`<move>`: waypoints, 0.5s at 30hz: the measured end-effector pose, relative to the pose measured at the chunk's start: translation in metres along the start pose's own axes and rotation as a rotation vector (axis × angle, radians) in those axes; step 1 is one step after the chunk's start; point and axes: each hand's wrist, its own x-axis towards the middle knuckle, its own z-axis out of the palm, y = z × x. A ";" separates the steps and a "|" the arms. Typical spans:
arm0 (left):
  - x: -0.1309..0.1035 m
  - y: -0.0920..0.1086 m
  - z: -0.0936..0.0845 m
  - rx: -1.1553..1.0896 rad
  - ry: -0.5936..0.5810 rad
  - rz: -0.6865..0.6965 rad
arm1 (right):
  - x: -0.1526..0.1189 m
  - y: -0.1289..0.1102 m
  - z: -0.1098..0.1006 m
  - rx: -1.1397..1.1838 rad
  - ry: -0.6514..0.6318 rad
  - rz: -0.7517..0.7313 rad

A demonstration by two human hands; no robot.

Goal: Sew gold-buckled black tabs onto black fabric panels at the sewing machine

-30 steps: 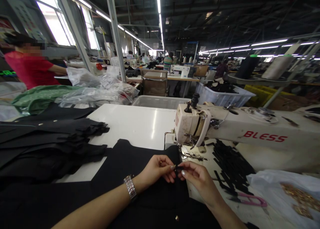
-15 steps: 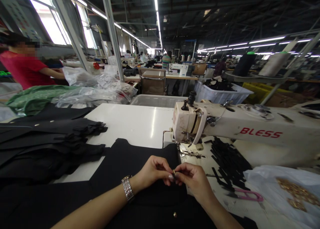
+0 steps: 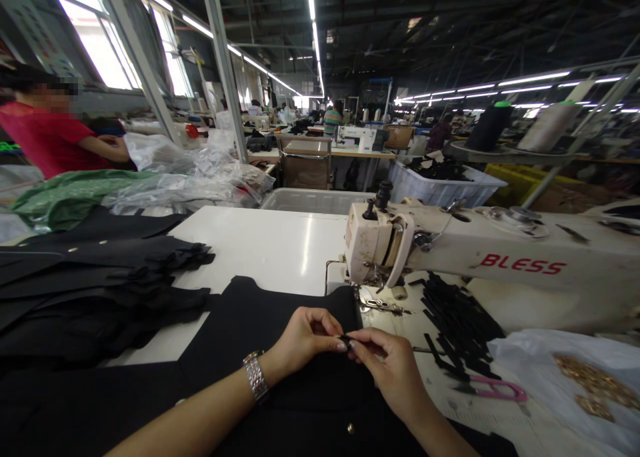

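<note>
Fingertips of my left hand [image 3: 306, 336] and my right hand [image 3: 395, 360] meet, both closed in a pinch on a small black strip [image 3: 345, 340]. Most of the strip is hidden by the fingers. Beneath both hands lies a black fabric panel [image 3: 280, 320] with a small gold-coloured stud [image 3: 351, 428] near its lower part. Just beyond my right hand is the sewing machine [image 3: 383, 244], its needle area close to the panel's upper right corner. A pile of short black strips [image 3: 457, 324] lies to the right of that hand.
Pink-handled thread snips [image 3: 500, 388] rest on the right, beside a white plastic bag [image 3: 530, 354] holding gold-coloured metal pieces [image 3: 595, 380]. Stacked black fabric pieces [image 3: 100, 304] cover the left side of the white table [image 3: 260, 244]. A person in red [image 3: 50, 134] works at far left.
The pinched fingers have shifted slightly upward. A gold-coloured glint between the fingertips no longer shows; the black strip is now more visible there.
</note>
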 end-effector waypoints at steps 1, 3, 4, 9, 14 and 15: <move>0.000 0.001 0.000 -0.005 0.028 0.025 | -0.001 -0.002 0.000 -0.030 -0.004 -0.057; -0.002 0.003 0.002 -0.007 0.068 0.052 | -0.003 -0.004 0.000 -0.081 0.003 -0.135; -0.002 0.003 0.003 -0.002 0.076 0.051 | -0.003 -0.004 0.001 -0.101 0.017 -0.149; -0.003 0.004 0.004 0.013 0.032 0.012 | -0.002 -0.001 0.004 0.011 0.044 0.011; -0.002 0.006 0.001 -0.013 -0.069 -0.020 | 0.002 -0.002 0.000 0.184 -0.023 0.093; -0.003 0.007 0.001 -0.019 -0.082 -0.022 | 0.002 -0.002 -0.001 0.196 -0.029 0.089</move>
